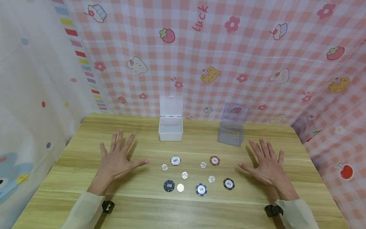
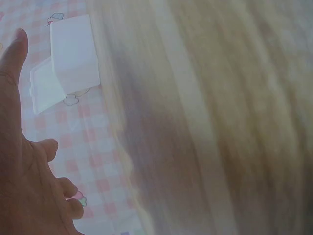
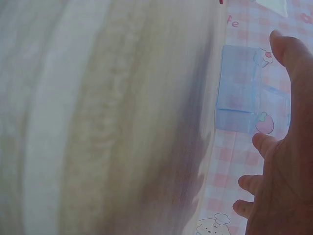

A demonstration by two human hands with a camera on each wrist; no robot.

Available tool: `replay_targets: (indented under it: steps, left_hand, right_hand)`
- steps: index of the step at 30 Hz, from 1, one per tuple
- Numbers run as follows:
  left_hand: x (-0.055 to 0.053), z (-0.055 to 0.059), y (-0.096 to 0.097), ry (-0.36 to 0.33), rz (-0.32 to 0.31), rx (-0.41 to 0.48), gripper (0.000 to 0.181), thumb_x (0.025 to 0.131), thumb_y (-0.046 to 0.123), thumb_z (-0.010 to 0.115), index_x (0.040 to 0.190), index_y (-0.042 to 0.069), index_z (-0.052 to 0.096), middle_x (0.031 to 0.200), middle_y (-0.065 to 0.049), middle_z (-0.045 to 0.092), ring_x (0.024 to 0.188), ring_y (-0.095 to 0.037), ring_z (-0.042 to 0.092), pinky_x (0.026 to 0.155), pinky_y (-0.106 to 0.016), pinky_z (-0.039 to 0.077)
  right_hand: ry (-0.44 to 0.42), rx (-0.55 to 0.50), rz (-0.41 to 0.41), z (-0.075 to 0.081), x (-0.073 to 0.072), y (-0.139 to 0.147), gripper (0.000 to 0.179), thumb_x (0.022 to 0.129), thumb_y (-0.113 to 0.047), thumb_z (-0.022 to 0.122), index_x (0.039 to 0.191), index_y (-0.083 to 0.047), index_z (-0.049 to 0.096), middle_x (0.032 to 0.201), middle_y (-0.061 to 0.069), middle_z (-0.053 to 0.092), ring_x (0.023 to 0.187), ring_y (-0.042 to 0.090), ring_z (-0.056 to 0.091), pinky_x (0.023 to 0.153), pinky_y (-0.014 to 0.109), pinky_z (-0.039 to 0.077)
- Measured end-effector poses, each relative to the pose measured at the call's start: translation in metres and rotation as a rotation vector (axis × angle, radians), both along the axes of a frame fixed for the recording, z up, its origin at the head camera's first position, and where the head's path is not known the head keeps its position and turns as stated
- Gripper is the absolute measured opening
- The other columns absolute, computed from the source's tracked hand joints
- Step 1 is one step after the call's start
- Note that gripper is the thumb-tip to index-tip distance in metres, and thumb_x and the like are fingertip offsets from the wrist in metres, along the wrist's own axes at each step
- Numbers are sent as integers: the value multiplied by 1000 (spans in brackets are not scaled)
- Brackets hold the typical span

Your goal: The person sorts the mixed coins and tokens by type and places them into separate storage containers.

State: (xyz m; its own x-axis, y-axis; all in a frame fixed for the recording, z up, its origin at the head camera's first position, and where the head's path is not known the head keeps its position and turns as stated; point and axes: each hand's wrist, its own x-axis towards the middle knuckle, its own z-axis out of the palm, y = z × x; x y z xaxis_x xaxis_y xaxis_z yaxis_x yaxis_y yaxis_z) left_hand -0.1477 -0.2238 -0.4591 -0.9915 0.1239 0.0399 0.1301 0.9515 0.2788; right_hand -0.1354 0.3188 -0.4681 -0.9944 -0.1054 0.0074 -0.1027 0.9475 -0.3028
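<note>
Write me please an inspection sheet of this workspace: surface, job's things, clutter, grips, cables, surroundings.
Surface: light wooden table.
Job's things: five round poker chips, among them a blue chip marked 10, and five small silver coins, among them a plain pale coin, loose between the hands; open white plastic box and open blue-tinted clear box behind them.
Clutter: nothing seen.
Grips: left hand and right hand flat, fingers spread, holding nothing.
Cables: nothing seen.
Surroundings: pink checked cartoon cloth.

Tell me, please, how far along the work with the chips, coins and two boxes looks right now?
Done: the white box and the bluish box stand open and look empty. In hand: nothing; the left hand and right hand lie flat on the table. Left: every chip and coin.
</note>
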Motion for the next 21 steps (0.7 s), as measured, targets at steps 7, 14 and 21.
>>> replay_targets:
  steps: [7, 14, 21]
  left_hand:
    - [-3, -1, 2, -17, -1, 18, 116, 80, 87, 55, 167, 28, 7, 171, -18, -14, 158, -47, -2, 116, -83, -1]
    - [-12, -3, 7, -30, -10, 77, 118, 81, 86, 56, 167, 25, 3, 171, -24, -9, 159, -47, -1, 119, -80, 5]
    - [-20, -3, 14, -58, -8, 142, 121, 81, 87, 55, 166, 23, -2, 171, -24, -8, 157, -49, 6, 121, -75, 18]
  right_hand:
    - [23, 2, 11, 2, 1, -2, 101, 90, -72, 59, 166, -22, 16, 171, 24, 5, 154, 56, 7, 114, 83, -9]
    - [63, -50, 60, 4, 2, -7, 98, 91, -64, 64, 165, -18, 20, 170, 26, 11, 153, 56, 13, 118, 78, 12]
    - [63, -143, 87, 11, 5, -19, 96, 92, -58, 69, 165, -18, 21, 169, 26, 16, 151, 54, 21, 112, 78, 28]
